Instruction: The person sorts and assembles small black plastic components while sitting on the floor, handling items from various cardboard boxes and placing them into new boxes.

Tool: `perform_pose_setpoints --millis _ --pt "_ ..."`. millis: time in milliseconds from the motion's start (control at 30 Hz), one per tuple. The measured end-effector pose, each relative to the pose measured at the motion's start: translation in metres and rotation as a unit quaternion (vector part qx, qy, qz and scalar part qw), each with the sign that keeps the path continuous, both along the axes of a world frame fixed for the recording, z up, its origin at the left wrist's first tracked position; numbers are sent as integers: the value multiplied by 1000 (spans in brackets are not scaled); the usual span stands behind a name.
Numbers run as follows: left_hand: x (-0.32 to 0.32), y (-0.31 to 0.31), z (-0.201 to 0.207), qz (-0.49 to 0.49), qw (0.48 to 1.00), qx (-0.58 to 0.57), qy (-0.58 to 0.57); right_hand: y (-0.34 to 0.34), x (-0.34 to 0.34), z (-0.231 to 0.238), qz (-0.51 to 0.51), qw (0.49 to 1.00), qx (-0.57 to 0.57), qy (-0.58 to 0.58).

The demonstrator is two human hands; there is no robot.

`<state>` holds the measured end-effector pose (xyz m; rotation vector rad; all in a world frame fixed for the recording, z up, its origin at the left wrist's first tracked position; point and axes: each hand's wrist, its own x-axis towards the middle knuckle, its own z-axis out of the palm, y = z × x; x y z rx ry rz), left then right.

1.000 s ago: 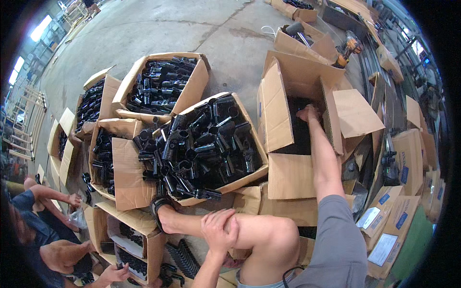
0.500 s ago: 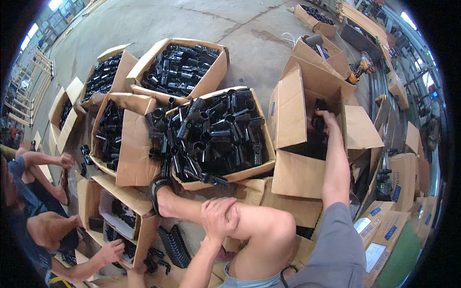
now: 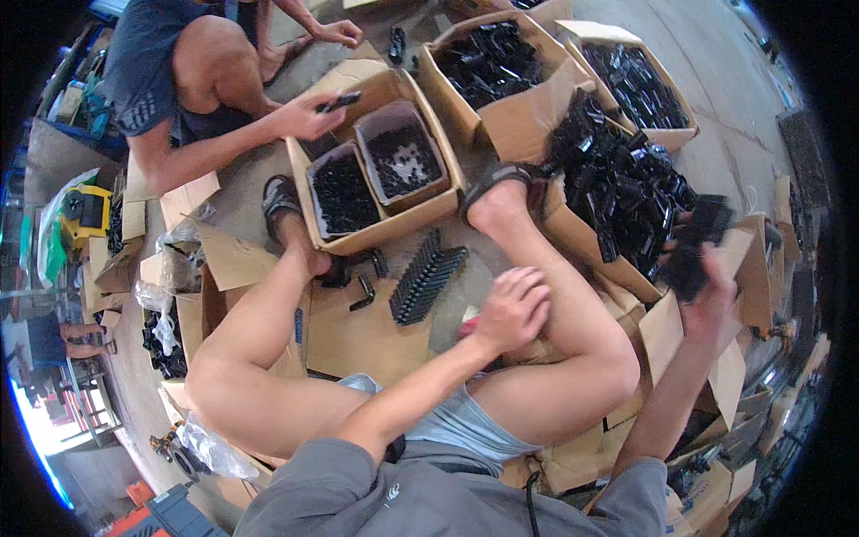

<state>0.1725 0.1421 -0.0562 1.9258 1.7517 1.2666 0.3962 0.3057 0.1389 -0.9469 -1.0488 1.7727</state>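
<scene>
The person sits low with the knees apart, in a grey shirt (image 3: 420, 497) and pale shorts (image 3: 497, 425). The left hand (image 3: 514, 309) lies at the inner side of the right shin (image 3: 568, 268); its fingers are loosely bent, but the palm is turned from me, so I cannot tell whether it is closed. The right hand (image 3: 711, 291) is raised out to the right side and grips a dark block-like part (image 3: 702, 242). Both are blurred, and I cannot tell if it is one piece or several.

Between the legs there is a flat cardboard sheet (image 3: 376, 336). At its far part stands a neat row of black pieces (image 3: 428, 282), with a few loose pieces (image 3: 362, 294) just beside it on the left.

Beyond these, between the sandalled feet, is an open carton (image 3: 403, 225) with two lined compartments, both containing small black parts (image 3: 344, 192). To the right of it, a bigger carton (image 3: 573, 234) is heaped over its rim with shiny black tubes (image 3: 617, 179). The gripped part appears at the right end of this heap; whether they touch, I cannot tell.

Farther, one more carton (image 3: 528, 121) and a pale-edged box (image 3: 671, 139) hold similar pieces. Across the compartments, a co-worker (image 3: 219, 63) squats on the left, and one of this person's hands holds a small dark piece (image 3: 340, 101). Behind the boxes spreads the grey concrete floor (image 3: 729, 98).
</scene>
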Motion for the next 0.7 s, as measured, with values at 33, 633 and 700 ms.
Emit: perform_pose_setpoints --millis 33,633,700 --pt "-26 -14 -8 8 997 -10 76 -10 -21 -16 0 998 -46 -53" --pt "-155 -56 -91 185 940 -177 227 -160 -223 -232 91 745 80 -656" --pt "-158 -56 -89 193 937 -192 218 -159 -238 -231 120 705 106 -691"
